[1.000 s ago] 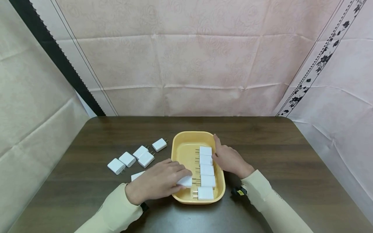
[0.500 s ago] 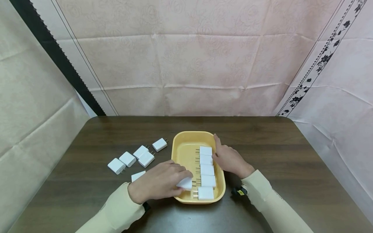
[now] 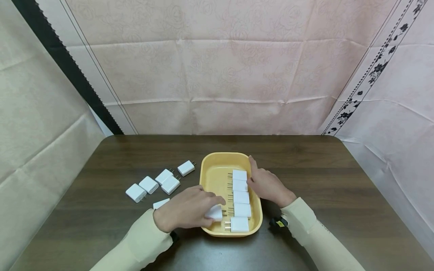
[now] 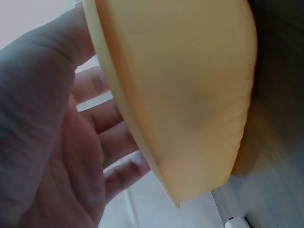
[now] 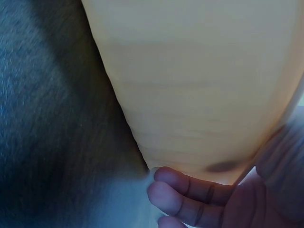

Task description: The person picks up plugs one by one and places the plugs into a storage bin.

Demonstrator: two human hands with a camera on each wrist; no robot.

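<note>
In the head view, my left hand (image 3: 190, 209) reaches over the near-left rim of a yellow plastic tray (image 3: 217, 171). Its thumb and fingers are around a white charger plug (image 3: 214, 213) low inside, prongs toward the right. The index finger is a little raised over the plug's corner. Along the tray's right side stands a row of several white charger plugs (image 3: 241, 197), prongs facing left. My right hand (image 3: 269, 187) grips the right rim, its index finger lying along the far corner. In the right wrist view, fingers (image 5: 166, 197) curl against the tray's outer wall (image 5: 190, 104).
Left of the tray, several more white charger plugs (image 3: 148, 184) lie loose on the dark wooden table (image 3: 305, 162). One of them (image 3: 160, 203) is partly covered by my left hand. Pale patterned cloth (image 3: 210, 75) hangs behind the table.
The left hand has lowered the charger plug slightly toward the near end of the tray, and its index finger has lifted a bit. My right hand has stayed still.
</note>
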